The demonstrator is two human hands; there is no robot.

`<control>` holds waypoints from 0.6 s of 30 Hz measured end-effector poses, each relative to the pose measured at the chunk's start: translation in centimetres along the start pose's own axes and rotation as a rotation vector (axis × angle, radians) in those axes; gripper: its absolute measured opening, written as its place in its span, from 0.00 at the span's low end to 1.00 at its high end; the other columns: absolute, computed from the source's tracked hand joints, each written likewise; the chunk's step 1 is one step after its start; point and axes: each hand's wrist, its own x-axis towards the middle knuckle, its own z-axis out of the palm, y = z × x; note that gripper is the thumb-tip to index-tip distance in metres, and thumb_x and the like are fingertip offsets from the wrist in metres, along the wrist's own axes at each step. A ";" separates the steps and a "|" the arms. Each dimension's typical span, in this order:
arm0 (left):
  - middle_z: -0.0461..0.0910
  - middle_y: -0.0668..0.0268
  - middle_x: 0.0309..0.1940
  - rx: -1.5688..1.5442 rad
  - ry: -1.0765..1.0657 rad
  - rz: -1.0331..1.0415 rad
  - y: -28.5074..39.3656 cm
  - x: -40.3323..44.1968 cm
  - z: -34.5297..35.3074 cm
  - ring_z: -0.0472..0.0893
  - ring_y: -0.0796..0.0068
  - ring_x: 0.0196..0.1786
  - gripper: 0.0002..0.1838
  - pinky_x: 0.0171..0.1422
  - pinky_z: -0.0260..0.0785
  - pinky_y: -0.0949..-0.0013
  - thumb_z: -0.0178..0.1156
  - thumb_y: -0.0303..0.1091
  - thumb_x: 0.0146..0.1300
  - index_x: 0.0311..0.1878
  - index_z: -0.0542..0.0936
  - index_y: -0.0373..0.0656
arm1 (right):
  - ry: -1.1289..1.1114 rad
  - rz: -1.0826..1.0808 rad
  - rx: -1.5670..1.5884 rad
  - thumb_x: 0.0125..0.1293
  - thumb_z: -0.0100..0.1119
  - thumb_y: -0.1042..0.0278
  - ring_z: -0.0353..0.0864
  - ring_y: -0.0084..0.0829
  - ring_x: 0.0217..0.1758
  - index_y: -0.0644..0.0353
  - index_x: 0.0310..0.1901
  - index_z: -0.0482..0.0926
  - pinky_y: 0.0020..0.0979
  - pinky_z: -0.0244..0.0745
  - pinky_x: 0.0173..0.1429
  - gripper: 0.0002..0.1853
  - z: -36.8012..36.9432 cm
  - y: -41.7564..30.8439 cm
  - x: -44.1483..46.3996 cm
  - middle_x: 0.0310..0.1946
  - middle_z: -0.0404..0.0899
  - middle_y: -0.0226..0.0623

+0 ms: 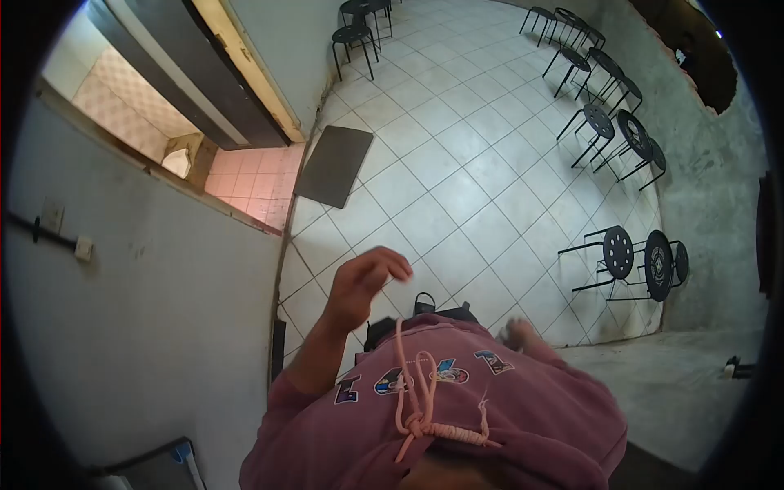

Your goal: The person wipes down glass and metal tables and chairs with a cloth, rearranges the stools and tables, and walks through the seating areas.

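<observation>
My left hand [359, 286] is raised in front of my body, over the tiled floor. Its fingers are loosely bent and stand a little apart from the thumb; nothing shows between them. Lower down, beside my hip, my right hand [518, 333] is small and smeared by motion. Something greyish shows at its fingers, too blurred to name. I wear a dusky pink hooded sweatshirt [457, 408] with a tied cord [418, 400] down the chest. A dark shoe [425, 304] peeks out below its hem.
Black stools [618, 251] stand along the right wall, with others [352, 34] at the far left. A dark mat [336, 166] lies before an open doorway with a dark door [208, 73]. The grey wall [147, 327] runs close on my left. White tiles [457, 212] cover the floor.
</observation>
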 end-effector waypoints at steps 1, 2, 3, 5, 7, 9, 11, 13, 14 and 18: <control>0.78 0.58 0.33 -0.180 -0.126 0.110 2.4 2.2 0.0 0.76 0.69 0.36 0.12 0.42 0.68 0.68 0.48 0.33 0.67 0.35 0.76 0.33 | 0.145 -0.033 -0.023 0.56 0.50 0.52 0.74 0.47 0.46 0.60 0.42 0.74 0.38 0.69 0.52 0.20 -1.2 2.5 5.6 0.41 0.75 0.48; 0.78 0.56 0.30 -0.477 -0.271 0.159 5.7 4.6 0.3 0.76 0.68 0.31 0.12 0.37 0.68 0.68 0.51 0.35 0.65 0.35 0.76 0.33 | 0.228 0.114 0.240 0.57 0.49 0.50 0.74 0.46 0.48 0.62 0.44 0.74 0.39 0.68 0.53 0.23 -8.0 1.3 6.9 0.43 0.75 0.49; 0.78 0.53 0.28 -0.494 -0.370 0.277 7.4 6.9 -0.1 0.76 0.67 0.28 0.13 0.34 0.68 0.66 0.51 0.37 0.64 0.38 0.76 0.34 | 0.354 0.238 0.515 0.57 0.48 0.48 0.73 0.46 0.51 0.63 0.47 0.73 0.40 0.67 0.55 0.26 -15.6 -0.5 7.6 0.46 0.74 0.50; 0.77 0.57 0.26 -0.641 -0.434 0.340 10.7 12.2 -0.3 0.74 0.70 0.24 0.11 0.32 0.65 0.67 0.53 0.38 0.62 0.38 0.76 0.40 | 0.514 0.262 0.564 0.58 0.50 0.48 0.73 0.44 0.53 0.56 0.52 0.72 0.38 0.67 0.57 0.25 -25.0 -1.8 12.7 0.49 0.74 0.51; 0.78 0.65 0.26 -0.689 -0.552 0.381 12.3 17.8 -1.3 0.73 0.76 0.20 0.13 0.30 0.62 0.72 0.59 0.42 0.58 0.45 0.78 0.50 | 0.569 0.155 0.727 0.57 0.54 0.52 0.75 0.42 0.51 0.54 0.53 0.72 0.34 0.69 0.55 0.24 -34.8 -4.3 15.7 0.46 0.77 0.47; 0.79 0.68 0.26 -0.657 -0.607 0.383 12.9 23.0 -3.2 0.72 0.80 0.20 0.13 0.29 0.61 0.76 0.62 0.42 0.56 0.46 0.80 0.54 | 0.652 0.118 0.803 0.57 0.55 0.53 0.76 0.42 0.51 0.54 0.53 0.72 0.33 0.69 0.54 0.24 -41.9 -7.1 17.0 0.45 0.78 0.45; 0.78 0.67 0.26 -0.632 -0.614 0.355 11.2 27.8 -6.6 0.72 0.81 0.20 0.11 0.28 0.61 0.76 0.62 0.40 0.57 0.43 0.81 0.54 | 0.647 0.002 1.002 0.57 0.55 0.53 0.76 0.42 0.51 0.56 0.52 0.73 0.34 0.69 0.54 0.23 -46.8 -9.3 19.5 0.46 0.77 0.46; 0.78 0.67 0.26 -0.668 -0.680 0.317 10.2 33.1 -9.7 0.72 0.81 0.21 0.10 0.27 0.60 0.76 0.63 0.39 0.56 0.42 0.81 0.54 | 0.624 0.079 0.970 0.57 0.53 0.53 0.75 0.44 0.52 0.57 0.51 0.73 0.36 0.68 0.55 0.23 -47.2 -9.4 23.3 0.46 0.77 0.48; 0.78 0.67 0.26 -0.684 -0.730 0.307 10.2 36.0 -11.1 0.72 0.81 0.21 0.09 0.27 0.59 0.77 0.63 0.38 0.56 0.42 0.81 0.55 | 0.634 0.138 0.896 0.57 0.53 0.53 0.75 0.45 0.52 0.58 0.50 0.73 0.37 0.68 0.55 0.23 -47.0 -9.0 25.1 0.46 0.77 0.48; 0.77 0.68 0.26 -0.734 -0.933 0.254 10.0 47.5 -15.5 0.72 0.81 0.21 0.08 0.26 0.57 0.77 0.63 0.36 0.55 0.40 0.81 0.56 | 0.390 0.320 0.797 0.53 0.55 0.51 0.73 0.47 0.53 0.58 0.48 0.75 0.38 0.68 0.56 0.24 -43.1 -5.2 28.8 0.48 0.75 0.51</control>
